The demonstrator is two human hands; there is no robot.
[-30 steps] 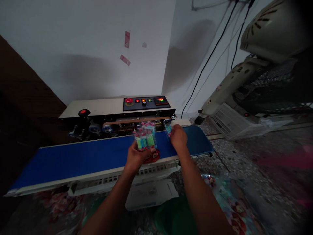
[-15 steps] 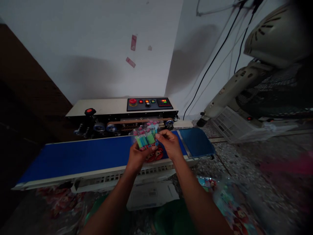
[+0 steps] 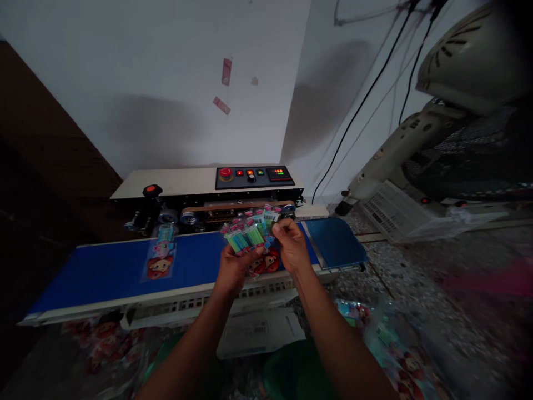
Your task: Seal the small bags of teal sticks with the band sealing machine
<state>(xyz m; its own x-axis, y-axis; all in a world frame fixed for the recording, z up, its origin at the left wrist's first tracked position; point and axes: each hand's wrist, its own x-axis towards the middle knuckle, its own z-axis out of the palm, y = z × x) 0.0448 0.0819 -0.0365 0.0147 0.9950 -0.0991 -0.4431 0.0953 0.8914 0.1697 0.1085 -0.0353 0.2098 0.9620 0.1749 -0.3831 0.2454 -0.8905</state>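
My left hand (image 3: pixel 234 271) is closed on a fan of several clear plastic packets (image 3: pixel 249 239), its thumb lying across the front. Blue-green and green sticks show inside them, with pink tops and red-haired cartoon heads at the bottom. My right hand (image 3: pixel 292 245) pinches the edge of the rightmost packet (image 3: pixel 270 218), which carries a barcode label. Both hands are over the blue conveyor belt (image 3: pixel 112 269), in front of the band sealing machine (image 3: pixel 179 182). A single packet (image 3: pixel 160 256) lies on the belt to the left, its top end at the machine's rollers.
The control panel (image 3: pixel 255 176) has a red stop button and a lit display. Below the belt are piled packets (image 3: pixel 110 344), a white box (image 3: pixel 261 333) and, at right, bagged packets (image 3: pixel 406 355). A white plastic crate (image 3: pixel 387 211) and a large beige machine (image 3: pixel 462 72) are at right.
A packet has appeared on the belt at left, out from the machine's rollers. The packets in my hands are fanned wider, and my right hand has shifted slightly right with one packet's edge.
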